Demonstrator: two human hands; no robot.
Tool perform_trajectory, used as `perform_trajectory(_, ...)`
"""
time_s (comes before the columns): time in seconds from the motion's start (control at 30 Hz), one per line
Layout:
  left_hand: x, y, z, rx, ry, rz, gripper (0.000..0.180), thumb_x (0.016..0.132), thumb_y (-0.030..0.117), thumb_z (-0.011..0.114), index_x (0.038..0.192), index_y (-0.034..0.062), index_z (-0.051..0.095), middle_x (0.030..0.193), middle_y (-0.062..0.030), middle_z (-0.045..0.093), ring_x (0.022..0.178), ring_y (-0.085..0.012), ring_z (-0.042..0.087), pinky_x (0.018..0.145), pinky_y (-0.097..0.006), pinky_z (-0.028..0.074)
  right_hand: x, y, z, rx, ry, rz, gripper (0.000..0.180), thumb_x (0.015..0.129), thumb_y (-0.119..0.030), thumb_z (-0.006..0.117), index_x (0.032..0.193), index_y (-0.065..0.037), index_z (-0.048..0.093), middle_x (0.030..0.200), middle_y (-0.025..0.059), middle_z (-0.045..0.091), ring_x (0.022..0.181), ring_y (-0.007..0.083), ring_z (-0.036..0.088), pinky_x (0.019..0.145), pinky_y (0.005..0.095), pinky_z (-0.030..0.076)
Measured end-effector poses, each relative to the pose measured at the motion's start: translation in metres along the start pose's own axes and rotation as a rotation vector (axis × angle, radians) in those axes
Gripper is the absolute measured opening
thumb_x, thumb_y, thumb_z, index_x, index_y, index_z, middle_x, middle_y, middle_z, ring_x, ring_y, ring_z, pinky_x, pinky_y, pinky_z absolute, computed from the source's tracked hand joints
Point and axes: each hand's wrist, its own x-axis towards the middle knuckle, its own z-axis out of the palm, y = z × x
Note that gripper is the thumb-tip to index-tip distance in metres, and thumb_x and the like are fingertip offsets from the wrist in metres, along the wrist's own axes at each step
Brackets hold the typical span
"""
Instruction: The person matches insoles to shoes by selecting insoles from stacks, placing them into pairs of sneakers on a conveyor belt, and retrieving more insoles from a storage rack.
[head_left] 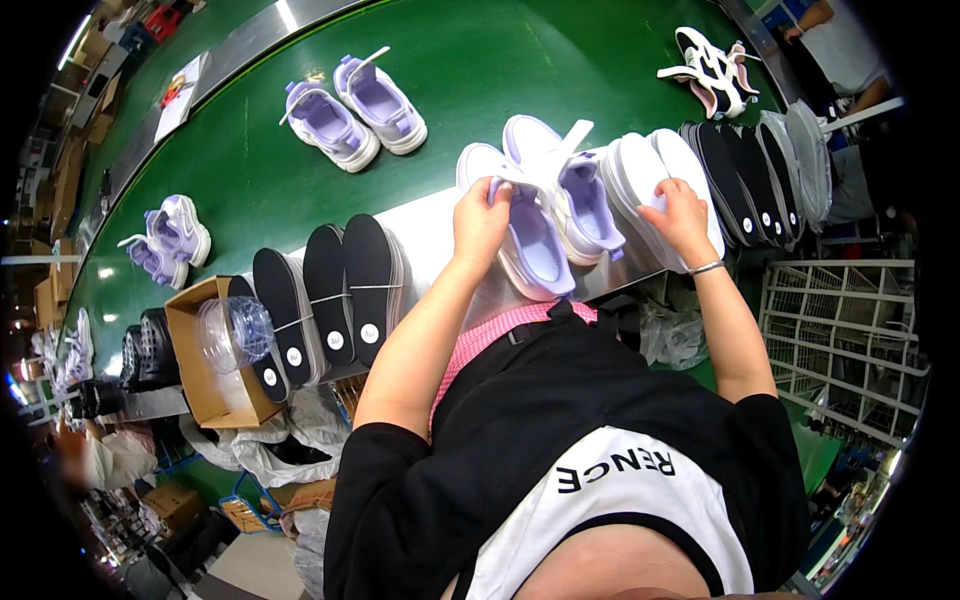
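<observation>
In front of me stands a pair of white and lavender sneakers, toes pointing away. My left hand point(482, 225) pinches the opening edge of the left sneaker point(538, 250) near its tongue and strap. The right sneaker point(585, 205) stands close beside it, its white strap raised. My right hand point(685, 222), a bracelet at its wrist, has curled fingers and thumb on a white insole point(692, 165) atop the stacks right of the shoes. Another stack of white insoles point(628, 180) lies between that hand and the right sneaker. The undersides of my fingers are hidden.
Black insole stacks point(368, 285) lie left, beside a cardboard box point(220, 400) with clear plastic rolls. More black insoles point(722, 185) sit right. Lavender sneakers point(372, 105) and a black-and-white pair point(712, 75) stand on the green belt point(480, 60). A wire rack point(845, 340) is at right; another person point(845, 45) stands far right.
</observation>
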Motion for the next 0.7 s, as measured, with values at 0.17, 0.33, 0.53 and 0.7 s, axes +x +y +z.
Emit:
perform_trajectory(0.17, 0.007, -0.009, -0.004, -0.002, 0.036, -0.071, 0.027, 0.075, 0.025, 0.051, 0.081, -0.0001, 0.057, 0.069, -0.0177, 0.058, 0.065, -0.0274, 0.057, 0.06, -0.033, 0.042, 0.01, 0.003, -0.008, 0.211, 0.089, -0.059, 0.03, 0.06, -0.026, 0.064, 0.077, -0.007, 0.049, 0.082, 0.0098, 0.048, 0.078, 0.0247, 0.046, 0.067, 0.0333, 0.035)
perform_trajectory(0.33, -0.005, -0.012, 0.001, 0.123, 0.07, -0.01, 0.03, 0.077, 0.029, 0.048, 0.087, 0.0011, 0.054, 0.077, -0.023, 0.055, 0.076, -0.0381, 0.053, 0.067, -0.042, 0.043, -0.013, -0.071, -0.071, 0.607, -0.049, -0.327, 0.012, 0.061, -0.006, 0.054, 0.067, -0.001, 0.044, 0.07, 0.0077, 0.041, 0.068, 0.0192, 0.041, 0.062, 0.0258, 0.034)
perform_trajectory(0.53, -0.011, 0.007, 0.003, 0.24, 0.147, 0.052, 0.019, 0.076, 0.021, 0.049, 0.081, 0.0023, 0.05, 0.076, -0.0175, 0.055, 0.074, -0.0349, 0.052, 0.064, -0.043, 0.041, -0.05, -0.139, -0.05, 0.019, -0.177, -0.816, 0.009, 0.056, -0.008, 0.056, 0.059, -0.001, 0.052, 0.076, 0.0114, 0.049, 0.057, 0.0269, 0.052, 0.052, 0.0365, 0.044)
perform_trajectory(0.7, -0.016, -0.002, 0.006, 0.286, 0.186, 0.051, 0.018, 0.076, 0.019, 0.048, 0.084, 0.0035, 0.048, 0.079, -0.0144, 0.055, 0.076, -0.0327, 0.051, 0.064, -0.042, 0.043, -0.031, -0.173, 0.002, -0.067, -0.256, -0.666, 0.011, 0.065, -0.008, 0.051, 0.069, 0.002, 0.054, 0.085, 0.0176, 0.049, 0.064, 0.032, 0.053, 0.055, 0.0399, 0.044)
